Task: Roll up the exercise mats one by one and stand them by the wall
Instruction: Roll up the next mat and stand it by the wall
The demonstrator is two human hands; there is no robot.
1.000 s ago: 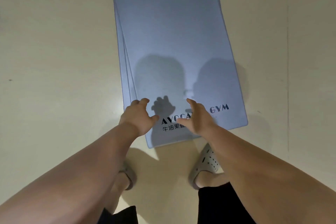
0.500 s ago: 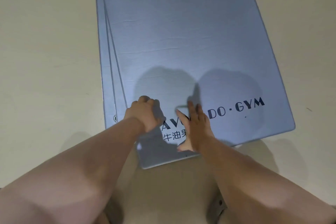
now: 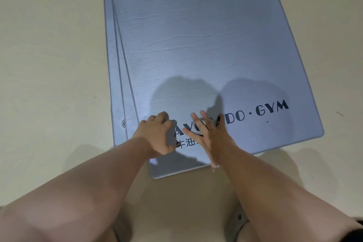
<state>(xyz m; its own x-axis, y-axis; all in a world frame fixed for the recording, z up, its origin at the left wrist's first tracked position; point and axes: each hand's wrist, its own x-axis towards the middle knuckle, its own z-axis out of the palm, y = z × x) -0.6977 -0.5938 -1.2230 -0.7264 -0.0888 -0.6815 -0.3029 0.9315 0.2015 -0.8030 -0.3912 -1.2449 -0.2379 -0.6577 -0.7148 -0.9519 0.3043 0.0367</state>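
Your right hand (image 3: 208, 139) lies flat with fingers straight on the top mat (image 3: 196, 35), thumb at its near edge, probably to start the roll. Your left hand (image 3: 157, 135) rests beside it, curled and holding nothing. Legible print: "AV…DO · GYM", "牛油". The lower mats (image 3: 113, 65) show past its left edge.

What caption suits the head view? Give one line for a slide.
Left hand curled, right hand flat on the near end of the top mat of an unrolled stack on the floor.
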